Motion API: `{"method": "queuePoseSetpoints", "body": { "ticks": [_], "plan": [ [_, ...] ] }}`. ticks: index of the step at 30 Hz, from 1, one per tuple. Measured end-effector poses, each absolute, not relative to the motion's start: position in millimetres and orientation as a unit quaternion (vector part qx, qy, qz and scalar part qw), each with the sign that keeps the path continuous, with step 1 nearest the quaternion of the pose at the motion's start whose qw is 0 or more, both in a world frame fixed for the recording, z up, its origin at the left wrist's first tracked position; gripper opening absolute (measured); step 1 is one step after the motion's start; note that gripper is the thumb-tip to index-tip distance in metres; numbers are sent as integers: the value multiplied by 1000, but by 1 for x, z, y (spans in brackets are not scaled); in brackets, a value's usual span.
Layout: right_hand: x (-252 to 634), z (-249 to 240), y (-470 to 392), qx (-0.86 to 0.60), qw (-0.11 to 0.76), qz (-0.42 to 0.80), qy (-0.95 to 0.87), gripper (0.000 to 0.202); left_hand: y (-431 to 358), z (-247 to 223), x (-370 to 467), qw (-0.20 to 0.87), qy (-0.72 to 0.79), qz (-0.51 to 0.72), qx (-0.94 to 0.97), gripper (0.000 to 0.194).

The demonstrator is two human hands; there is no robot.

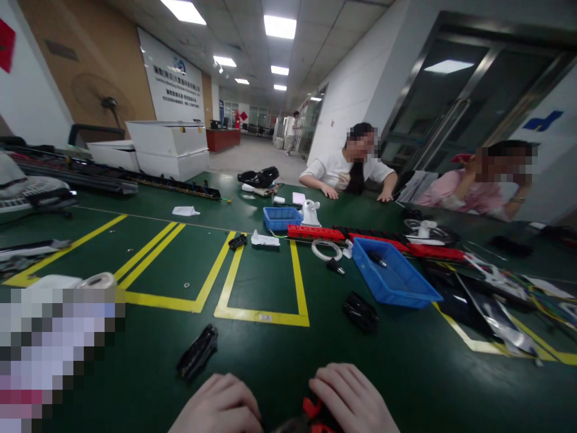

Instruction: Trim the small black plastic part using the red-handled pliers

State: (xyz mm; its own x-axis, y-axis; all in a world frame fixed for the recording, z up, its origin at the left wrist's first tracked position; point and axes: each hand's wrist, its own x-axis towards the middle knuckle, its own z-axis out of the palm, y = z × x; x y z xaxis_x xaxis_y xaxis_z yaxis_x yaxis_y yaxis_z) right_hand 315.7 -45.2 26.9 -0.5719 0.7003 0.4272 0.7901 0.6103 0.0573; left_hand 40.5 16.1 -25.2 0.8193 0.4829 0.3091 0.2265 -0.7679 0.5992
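At the bottom edge, my right hand [354, 397] is closed over a red-and-black object [312, 409], which is cut off by the frame. Its exact kind does not show. My left hand [220, 406] rests beside it with curled fingers, and whatever lies under them is hidden. Just beyond my left hand lies a black plastic-looking bundle [197, 352]. A second black bundle [360, 311] sits on the green table past my right hand.
Yellow tape [261, 317] marks rectangles on the table. A blue bin [392, 273], a smaller blue tray [282, 218] and a red strip [313, 233] stand farther back. Two people [349, 165] sit across the table. Black panels [469, 300] lie at right.
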Motion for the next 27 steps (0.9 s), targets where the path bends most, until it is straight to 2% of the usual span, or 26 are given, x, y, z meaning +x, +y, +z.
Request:
{"method": "queuePoseSetpoints", "body": {
  "ticks": [7,17,23,27],
  "plan": [
    [310,25,-49,-444,211,-106,-864,51,10,11,41,294,241,131,916,6],
    [308,27,-50,-470,191,-114,-854,48,7,8,44,326,281,144,891,15],
    [311,23,-50,-483,194,-104,-847,47,10,2,45,360,284,140,878,9],
    [313,18,-51,-492,194,-98,-843,49,10,1,48,371,294,121,872,22]
  ]
}}
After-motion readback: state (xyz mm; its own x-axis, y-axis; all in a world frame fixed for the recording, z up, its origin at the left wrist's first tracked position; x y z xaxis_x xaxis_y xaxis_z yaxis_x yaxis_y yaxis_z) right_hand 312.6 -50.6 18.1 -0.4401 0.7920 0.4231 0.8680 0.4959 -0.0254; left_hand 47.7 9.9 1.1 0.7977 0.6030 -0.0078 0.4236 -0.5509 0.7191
